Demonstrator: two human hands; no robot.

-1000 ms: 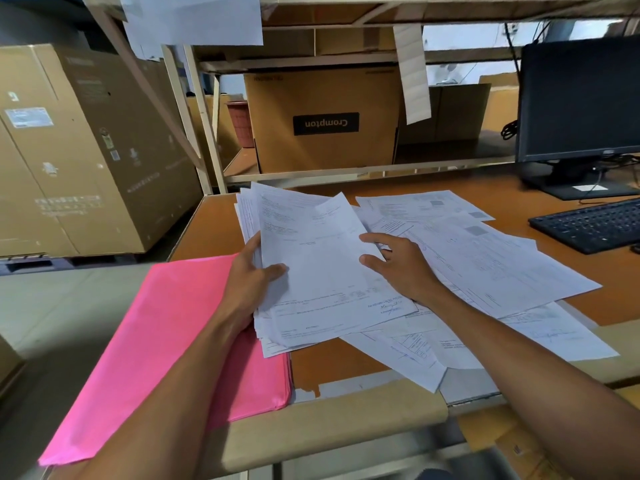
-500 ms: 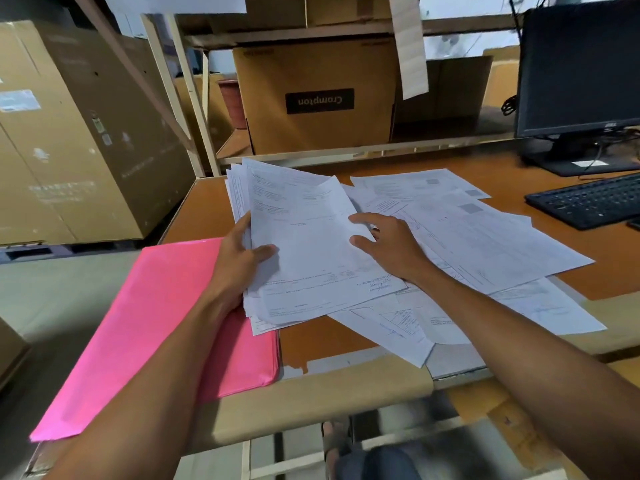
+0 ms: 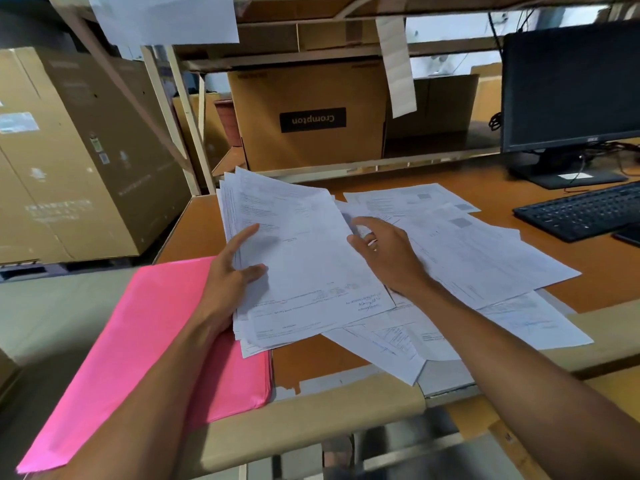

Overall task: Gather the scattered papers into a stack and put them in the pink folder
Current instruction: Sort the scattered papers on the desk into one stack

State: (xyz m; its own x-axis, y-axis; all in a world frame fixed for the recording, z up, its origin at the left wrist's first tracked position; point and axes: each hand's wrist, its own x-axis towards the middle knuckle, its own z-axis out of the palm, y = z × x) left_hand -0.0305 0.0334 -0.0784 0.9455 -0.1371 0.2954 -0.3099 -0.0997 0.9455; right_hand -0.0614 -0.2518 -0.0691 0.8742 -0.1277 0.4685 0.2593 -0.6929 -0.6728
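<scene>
Head view: left hand (image 3: 228, 282) grips the stack (image 3: 304, 258), thumb on top. Right hand (image 3: 388, 254), fingers half bent, touches the stack's edge; whether it grasps, I cannot tell.
</scene>
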